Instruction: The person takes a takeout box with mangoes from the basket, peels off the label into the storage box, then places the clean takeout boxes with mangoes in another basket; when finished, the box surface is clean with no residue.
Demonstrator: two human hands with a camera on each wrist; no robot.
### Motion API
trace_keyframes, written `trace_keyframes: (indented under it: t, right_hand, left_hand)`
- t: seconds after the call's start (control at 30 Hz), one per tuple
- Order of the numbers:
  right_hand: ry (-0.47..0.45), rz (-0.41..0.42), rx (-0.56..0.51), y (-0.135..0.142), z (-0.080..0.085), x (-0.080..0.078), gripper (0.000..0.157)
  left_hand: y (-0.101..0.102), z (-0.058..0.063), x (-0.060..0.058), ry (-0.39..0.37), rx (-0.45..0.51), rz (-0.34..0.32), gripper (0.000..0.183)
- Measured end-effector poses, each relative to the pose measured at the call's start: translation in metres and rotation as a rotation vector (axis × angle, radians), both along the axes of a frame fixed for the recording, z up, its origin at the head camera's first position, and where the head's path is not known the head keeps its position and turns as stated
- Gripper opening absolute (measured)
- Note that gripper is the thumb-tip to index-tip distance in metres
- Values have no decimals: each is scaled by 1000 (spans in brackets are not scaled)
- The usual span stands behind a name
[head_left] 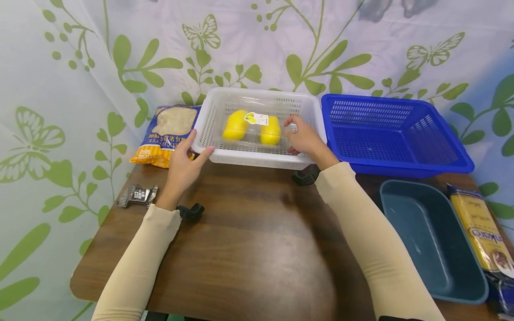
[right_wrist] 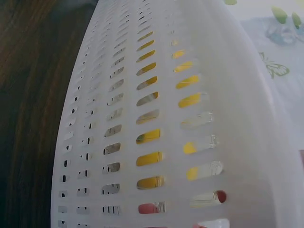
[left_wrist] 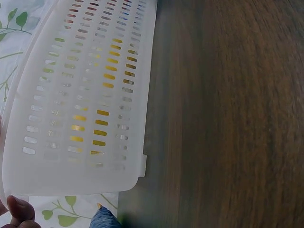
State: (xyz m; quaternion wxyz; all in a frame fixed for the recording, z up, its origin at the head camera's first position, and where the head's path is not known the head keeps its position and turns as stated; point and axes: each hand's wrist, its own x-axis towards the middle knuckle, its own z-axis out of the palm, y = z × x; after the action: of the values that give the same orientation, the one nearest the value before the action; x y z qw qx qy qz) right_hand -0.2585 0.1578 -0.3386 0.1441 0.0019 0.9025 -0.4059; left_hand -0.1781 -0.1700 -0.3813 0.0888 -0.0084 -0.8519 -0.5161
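In the head view a white slotted plastic basket (head_left: 257, 158) stands at the back of the table. Inside lies a clear plastic pack of two lemons (head_left: 257, 119) with a label on top. My left hand (head_left: 185, 159) grips the basket's front left corner, thumb along the front rim and fingers at the left side. Reaching in over the front rim, my right hand (head_left: 304, 136) holds the pack's right end with bent fingers. Yellow shows through the basket's slots in both wrist views, and a fingertip (right_wrist: 149, 208) appears through a slot in the right wrist view.
A blue basket (head_left: 401, 167) adjoins on the right, with a teal tub (head_left: 433, 240) and a yellow packet (head_left: 482, 227) nearer me. Left of the white basket lies a blue-and-orange bag (head_left: 168, 129); a small silver-and-black packet (head_left: 138, 195) sits by the left edge.
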Motion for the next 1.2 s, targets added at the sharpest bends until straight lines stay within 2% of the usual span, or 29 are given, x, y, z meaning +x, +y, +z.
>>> trace_keyframes:
  t: [0.17, 0.43, 0.8, 0.9, 1.07, 1.2]
  right_hand:
    - [16, 2, -22, 1, 0, 2, 25]
    - [69, -40, -28, 0, 6, 8, 22]
    - [152, -105, -90, 4, 29, 22, 24]
    - [190, -128, -106, 7, 31, 28, 25]
    - [286, -189, -243, 11, 25, 41, 26]
    - [321, -260, -371, 15, 29, 56, 27]
  left_hand:
    - [0, -1, -1, -2, -2, 1, 87]
    - [0, -2, -2, 5, -12, 7, 85]
    - [0, -4, -1, 8, -6, 8, 85]
    - [0, -4, 0, 17, 4, 9, 84]
    - [0, -6, 2, 19, 0, 10, 84]
    - [0, -7, 2, 7, -9, 12, 84]
